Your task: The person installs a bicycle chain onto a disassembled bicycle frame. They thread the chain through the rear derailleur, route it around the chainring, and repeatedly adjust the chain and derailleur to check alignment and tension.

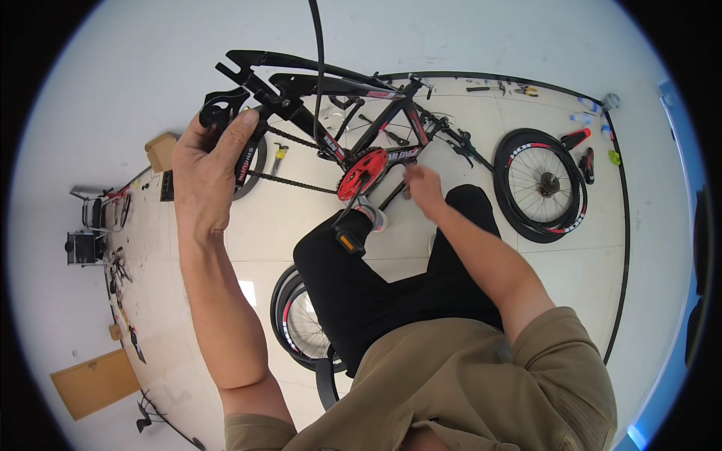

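A black bicycle frame (346, 83) with red and white markings stands in front of me, its rear end toward the upper left. My left hand (207, 169) is closed, thumb against fingers, on a black rear derailleur (222, 107) beside the rear dropout; the palm hides its lower part. From there a chain (297, 183) runs in two strands to the red chainring (362, 171). A crank arm with a pedal (348, 241) hangs below the chainring, by my knee. My right hand (423, 188) is closed beside the lower frame tube; what its fingers hold is hidden.
Wheels with tyres (540, 185) lie to the right, another wheel (301, 319) beside my leg. A red and black saddle (576, 138), pliers (528, 91) and other tools line the far floor edge. A yellow-handled tool (280, 154) and a cardboard box (161, 152) are at left.
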### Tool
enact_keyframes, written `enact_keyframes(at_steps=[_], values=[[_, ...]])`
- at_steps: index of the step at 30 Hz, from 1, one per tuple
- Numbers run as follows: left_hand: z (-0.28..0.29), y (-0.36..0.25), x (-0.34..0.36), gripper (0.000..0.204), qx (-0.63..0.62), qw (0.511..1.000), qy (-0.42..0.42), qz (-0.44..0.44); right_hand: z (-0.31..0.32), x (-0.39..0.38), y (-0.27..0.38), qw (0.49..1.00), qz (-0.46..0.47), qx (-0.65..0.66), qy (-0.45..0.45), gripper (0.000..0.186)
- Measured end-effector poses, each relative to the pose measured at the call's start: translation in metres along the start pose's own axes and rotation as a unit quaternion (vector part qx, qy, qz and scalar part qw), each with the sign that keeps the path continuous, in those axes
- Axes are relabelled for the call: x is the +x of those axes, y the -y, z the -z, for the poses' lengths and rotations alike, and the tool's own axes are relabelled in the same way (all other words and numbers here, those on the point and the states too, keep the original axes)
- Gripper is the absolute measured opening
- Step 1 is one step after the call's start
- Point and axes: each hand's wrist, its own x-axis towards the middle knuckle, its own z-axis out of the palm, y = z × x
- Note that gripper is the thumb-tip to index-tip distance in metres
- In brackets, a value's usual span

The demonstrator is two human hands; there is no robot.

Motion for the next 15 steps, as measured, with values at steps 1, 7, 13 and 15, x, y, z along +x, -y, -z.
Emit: enact_keyframes(at_steps=[1,7,13,15], values=[[0.001,0.002,0.000,0.027,-0.005,1.000,0.001,0.000,0.001,-0.014,-0.008,0.999,-0.054,-0.002,0.001,0.035],[0.000,0.000,-0.003,0.026,0.000,1.000,0.004,-0.002,-0.010,-0.084,-0.009,0.968,-0.224,0.112,0.030,0.035],[-0.001,0.005,0.001,0.027,0.010,1.000,0.004,-0.016,-0.008,-0.091,0.002,0.971,-0.225,0.056,0.052,0.034],[0.000,0.006,0.001,0.028,0.006,1.000,0.002,-0.017,-0.006,-0.089,0.006,0.970,-0.230,0.066,0.042,0.033]])
